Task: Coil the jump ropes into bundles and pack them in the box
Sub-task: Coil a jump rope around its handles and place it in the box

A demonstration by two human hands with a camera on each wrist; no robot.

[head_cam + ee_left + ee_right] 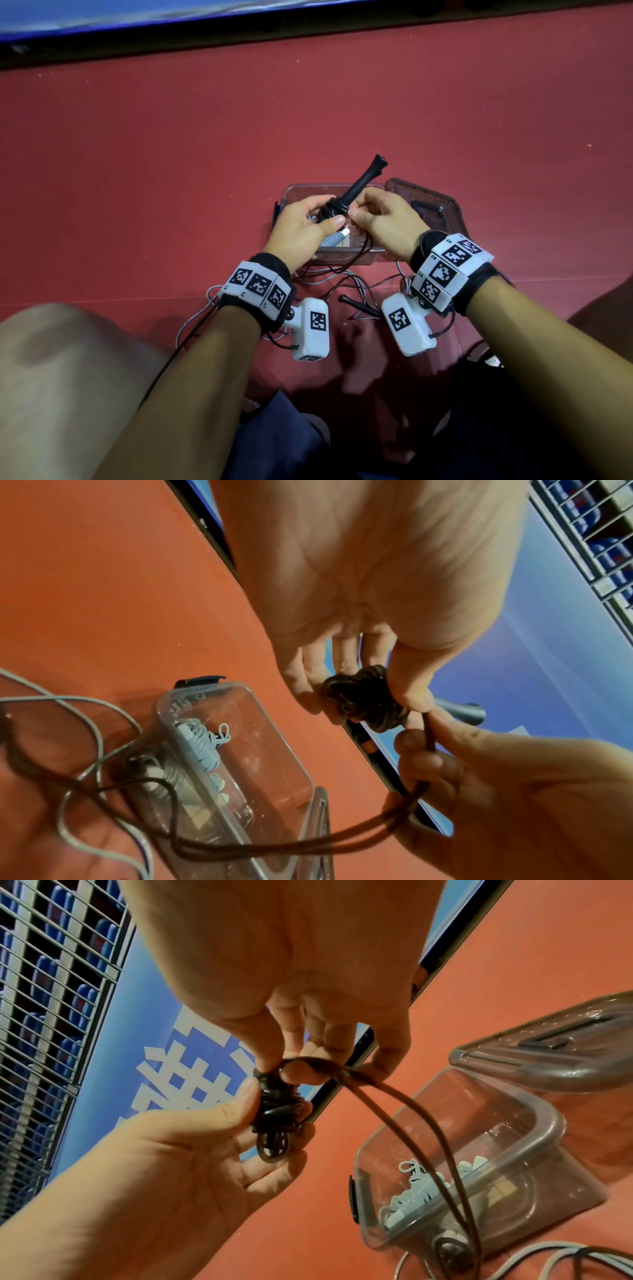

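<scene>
A black jump rope has its cord wound into a coil at the base of one handle, which points up and away. My left hand grips this coil between thumb and fingers. My right hand pinches the loose black cord right beside the coil. The cord hangs down from there to the floor. Both hands are above the clear plastic box, which holds a coiled light-blue rope bundle.
The box lid lies open to the right of the box. Loose grey rope and the second black handle lie tangled on the red floor near my wrists. A blue banner with a dark edge runs along the far side.
</scene>
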